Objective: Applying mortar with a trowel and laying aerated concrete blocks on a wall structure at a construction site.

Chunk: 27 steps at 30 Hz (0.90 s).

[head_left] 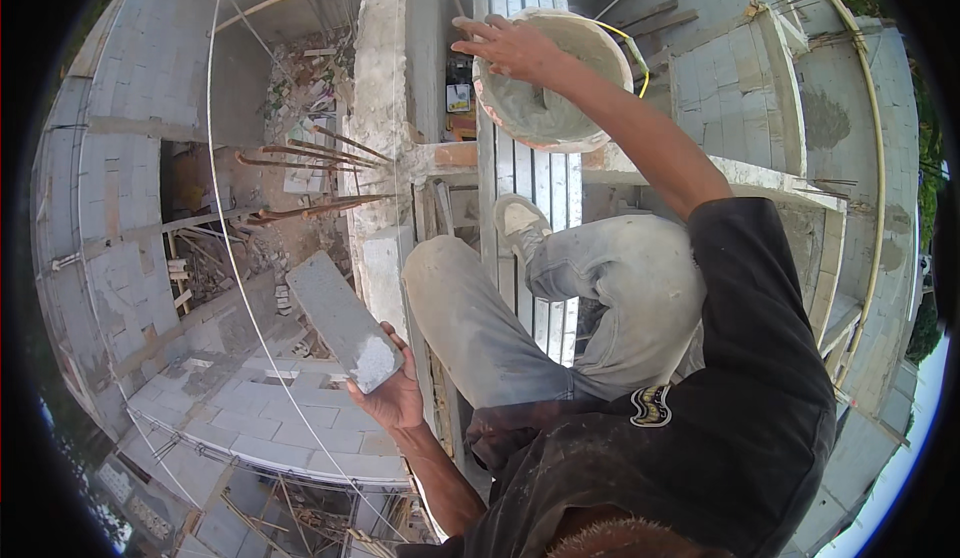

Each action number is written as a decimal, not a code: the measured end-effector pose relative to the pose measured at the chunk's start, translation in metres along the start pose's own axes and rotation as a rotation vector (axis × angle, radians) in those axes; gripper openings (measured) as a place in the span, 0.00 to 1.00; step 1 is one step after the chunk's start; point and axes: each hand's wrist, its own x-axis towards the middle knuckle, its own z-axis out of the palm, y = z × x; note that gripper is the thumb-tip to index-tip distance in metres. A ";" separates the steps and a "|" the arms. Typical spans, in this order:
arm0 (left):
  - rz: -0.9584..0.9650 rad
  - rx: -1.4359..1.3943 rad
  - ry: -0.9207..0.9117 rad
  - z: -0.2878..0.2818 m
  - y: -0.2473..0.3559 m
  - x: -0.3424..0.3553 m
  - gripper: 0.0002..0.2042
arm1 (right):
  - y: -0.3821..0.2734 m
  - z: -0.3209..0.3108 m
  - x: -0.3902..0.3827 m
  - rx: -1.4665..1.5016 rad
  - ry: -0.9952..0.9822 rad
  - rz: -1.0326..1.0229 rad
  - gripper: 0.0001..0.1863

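My left hand (393,395) grips the lower end of a long grey block (338,310), its fingers wrapped round the edges. The block is tilted, and a pale, rough patch covers its end near my palm. My right hand (512,50) is over the left rim of a round bucket (488,108), fingers spread and stretched past the edge. Whether the fingers touch the rim, I cannot tell. Grey wet mortar (560,108) coats the inside of the bucket. The bucket stands on ribbed metal planks (552,193) in front of my bent legs.
A rough concrete wall top (378,88) runs just left of the planks. Rusty rebar ends (310,158) jut leftward from it. A white line (232,248) hangs in a curve at the left. Unplastered block walls (125,68) drop to rubble (265,238) below.
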 end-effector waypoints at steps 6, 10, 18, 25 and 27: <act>-0.279 0.084 -0.111 0.010 -0.059 -0.011 0.51 | 0.012 -0.020 -0.020 -0.208 -0.331 0.028 0.19; -0.453 0.162 -0.177 0.030 -0.076 0.012 0.54 | 0.007 -0.026 -0.058 -0.394 -0.596 0.194 0.10; -0.277 0.740 -0.152 0.069 -0.094 0.112 0.51 | 0.049 -0.101 -0.098 -0.353 -0.760 0.261 0.12; -0.303 0.996 -0.117 0.134 -0.123 0.176 0.43 | 0.060 -0.164 -0.165 -0.497 -0.458 0.317 0.23; -0.348 1.431 -0.300 0.152 -0.146 0.208 0.39 | 0.051 -0.161 -0.170 -0.421 -0.403 0.376 0.21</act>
